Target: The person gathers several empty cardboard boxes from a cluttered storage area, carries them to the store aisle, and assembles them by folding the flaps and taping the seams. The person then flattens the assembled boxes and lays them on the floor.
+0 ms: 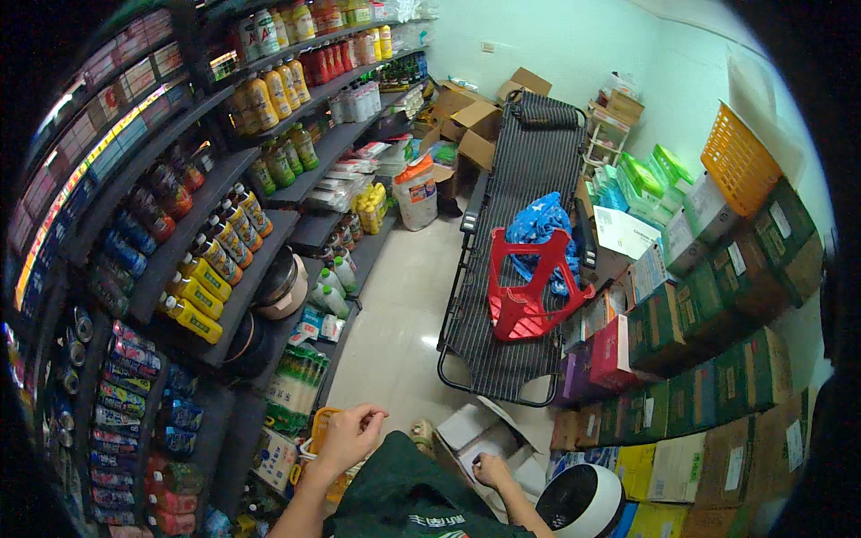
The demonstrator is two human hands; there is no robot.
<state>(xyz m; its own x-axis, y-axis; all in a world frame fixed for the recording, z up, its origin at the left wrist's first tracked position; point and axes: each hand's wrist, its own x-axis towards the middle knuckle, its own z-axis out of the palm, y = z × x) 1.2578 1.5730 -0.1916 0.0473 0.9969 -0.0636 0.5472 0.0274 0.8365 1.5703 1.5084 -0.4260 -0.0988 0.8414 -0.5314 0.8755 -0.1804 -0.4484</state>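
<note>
My left hand [355, 434] is raised in front of the shelf's lower end, its fingers loosely bent and apart, with nothing visible in them. Just behind it shows a yellow plastic basket [320, 429]. My right hand [491, 470] is lowered over an open white carton [463, 425] on the floor. Its fingers look closed, but whether anything is in them is hidden. Beside that wrist stands a round white-and-black bin [583, 502].
Shelves [193, 134] of bottles and cans line the left. A black reclining lounger [534, 152] stands ahead, bearing a red upturned stool [529, 300] and blue cloth [538, 224]. Stacked cartons [691, 394] fill the right side. Open cardboard boxes [475, 117] and a white sack [416, 199] are farther back.
</note>
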